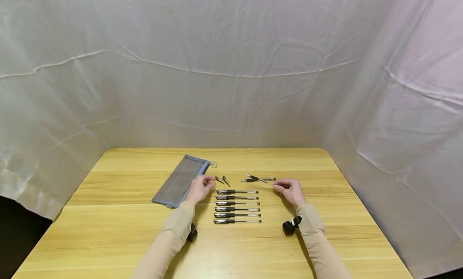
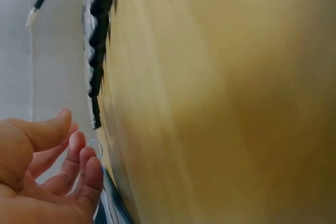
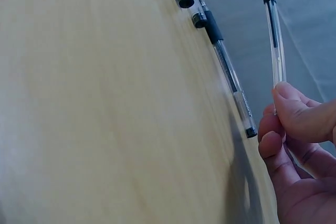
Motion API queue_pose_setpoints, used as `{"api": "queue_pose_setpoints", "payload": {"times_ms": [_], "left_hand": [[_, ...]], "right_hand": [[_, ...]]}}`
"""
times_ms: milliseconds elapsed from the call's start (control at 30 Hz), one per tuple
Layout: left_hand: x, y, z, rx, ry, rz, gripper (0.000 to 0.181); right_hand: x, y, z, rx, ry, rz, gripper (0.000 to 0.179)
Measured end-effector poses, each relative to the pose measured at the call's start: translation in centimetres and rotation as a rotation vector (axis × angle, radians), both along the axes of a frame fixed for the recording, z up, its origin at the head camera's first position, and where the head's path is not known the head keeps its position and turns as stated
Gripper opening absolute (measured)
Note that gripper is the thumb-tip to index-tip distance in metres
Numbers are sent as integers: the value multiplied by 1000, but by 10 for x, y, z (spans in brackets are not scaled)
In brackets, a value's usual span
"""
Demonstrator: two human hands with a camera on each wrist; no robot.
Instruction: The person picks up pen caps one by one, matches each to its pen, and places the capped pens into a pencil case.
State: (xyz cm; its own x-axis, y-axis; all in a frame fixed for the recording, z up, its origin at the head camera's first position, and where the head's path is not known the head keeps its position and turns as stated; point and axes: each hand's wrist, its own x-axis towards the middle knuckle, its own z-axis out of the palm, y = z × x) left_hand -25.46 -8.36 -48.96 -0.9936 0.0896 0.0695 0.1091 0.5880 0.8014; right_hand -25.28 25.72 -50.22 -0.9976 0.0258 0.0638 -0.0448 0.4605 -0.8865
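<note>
Right hand point(image 1: 290, 190) is pinching an uncapped pen point(image 3: 274, 35) by its rear end, thumb against fingertips. Its long axis is running leftward and slightly away from those fingers, tip pointing across towards the left hand point(image 1: 199, 189); the right is nearer. A second pen point(image 3: 229, 74) is lying just beyond the right fingertips. Left fingers are curving loosely, gripping nothing, dark caps point(image 1: 219, 179) sitting just beside their tips.

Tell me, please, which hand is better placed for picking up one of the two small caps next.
Probably the left hand: it is close beside the small caps and holds nothing, while the right hand pinches a pen.
</note>
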Motion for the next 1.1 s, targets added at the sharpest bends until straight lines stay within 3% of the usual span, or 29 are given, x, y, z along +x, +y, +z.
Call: {"api": "queue_pose_setpoints", "payload": {"times_ms": [233, 533, 800, 1100], "left_hand": [[-8, 2, 3, 22, 31, -9, 23], [-21, 12, 12, -54, 16, -82, 28], [-34, 19, 10, -172, 146, -162, 25], [-39, 26, 7, -237, 96, -170, 28]], "right_hand": [[8, 1, 3, -34, -51, -20, 21], [19, 0, 3, -155, -114, -66, 26], [25, -1, 5, -193, -108, -73, 26], [28, 0, 5, -215, -130, -86, 29]]}}
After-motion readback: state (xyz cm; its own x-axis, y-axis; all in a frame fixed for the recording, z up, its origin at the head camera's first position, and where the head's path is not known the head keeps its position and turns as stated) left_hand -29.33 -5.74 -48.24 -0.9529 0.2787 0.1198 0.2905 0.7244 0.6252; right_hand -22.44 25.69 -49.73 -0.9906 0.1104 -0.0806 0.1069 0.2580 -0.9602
